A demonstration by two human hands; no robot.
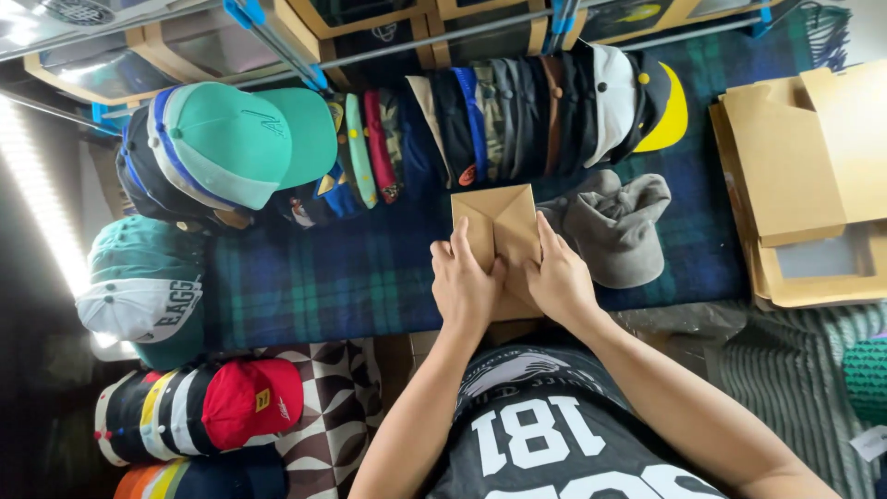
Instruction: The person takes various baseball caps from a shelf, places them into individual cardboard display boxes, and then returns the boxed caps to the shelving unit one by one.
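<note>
A folded brown cardboard piece (499, 222) lies on the dark green plaid cloth (351, 277), its flaps folded in to a point. My left hand (465, 286) presses flat on its left side. Pressed against its right side is my right hand (557, 277), with the fingers reaching up along the fold. A grey cap (617, 226) lies just right of the cardboard, touching it or nearly so.
A long row of stacked caps (517, 115) runs along the back, with a mint green cap (242, 139) at its left end. More caps sit at the left (143, 286) and lower left (249, 399). Flat cardboard boxes (804, 185) lie at the right.
</note>
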